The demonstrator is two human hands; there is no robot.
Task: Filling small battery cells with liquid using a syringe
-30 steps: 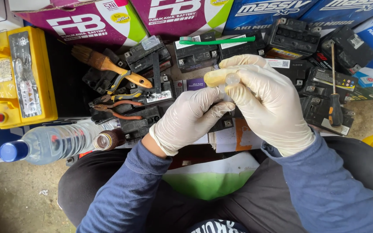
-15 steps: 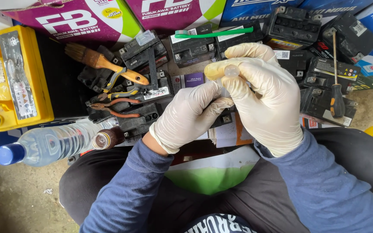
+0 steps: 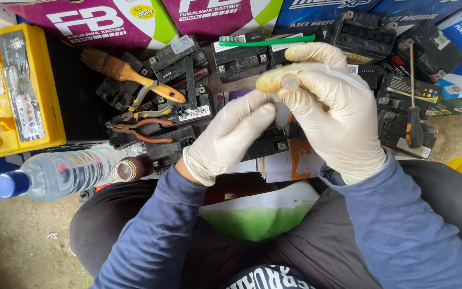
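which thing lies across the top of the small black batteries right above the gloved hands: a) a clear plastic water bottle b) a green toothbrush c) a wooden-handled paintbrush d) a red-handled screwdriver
b: the green toothbrush lies flat across a small black battery just above the white-gloved right hand; the screwdriver, paintbrush and bottle lie off to the sides.

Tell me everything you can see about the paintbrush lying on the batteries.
The paintbrush has an orange-brown wooden handle, a rusty-looking metal ferrule and worn, dirty brown bristles. It lies flat and diagonal across the small black batteries, bristles toward the upper left, handle tip toward the lower right. Neither gloved hand touches it.
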